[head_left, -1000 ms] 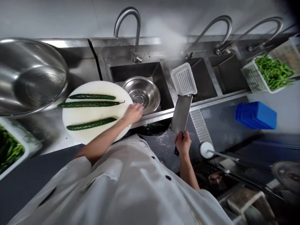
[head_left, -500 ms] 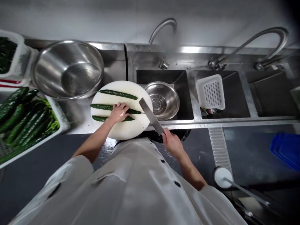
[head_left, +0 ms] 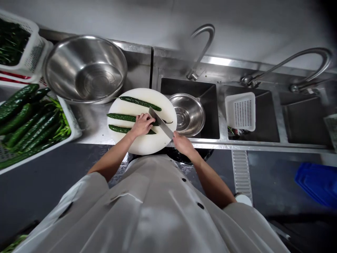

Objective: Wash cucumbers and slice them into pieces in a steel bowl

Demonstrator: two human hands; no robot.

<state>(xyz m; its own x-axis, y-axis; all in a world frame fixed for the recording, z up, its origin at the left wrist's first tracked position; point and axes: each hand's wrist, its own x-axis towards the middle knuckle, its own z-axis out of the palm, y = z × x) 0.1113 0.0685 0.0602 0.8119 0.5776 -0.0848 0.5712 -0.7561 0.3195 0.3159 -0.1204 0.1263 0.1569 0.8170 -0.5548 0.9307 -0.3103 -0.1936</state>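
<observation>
Three long dark-green cucumbers lie side by side on a round white cutting board. My left hand grips the middle cucumber from above, its fingers curled near the stem end. In my right hand is the handle of a kitchen knife. The broad blade crosses the middle cucumber just right of my left fingertips; whether it has cut in I cannot tell. Beyond that lies the far cucumber, and the near cucumber is partly hidden by my left wrist.
A big steel bowl stands behind the board at left. Several cucumbers fill a white crate. At right, a steel basin sits in one sink and a white perforated basket in another, with curved taps behind.
My right hand has brought the knife leftward onto the middle cucumber's stem end. My left hand stays on that cucumber, its fingers more curled. The view has shifted slightly.
</observation>
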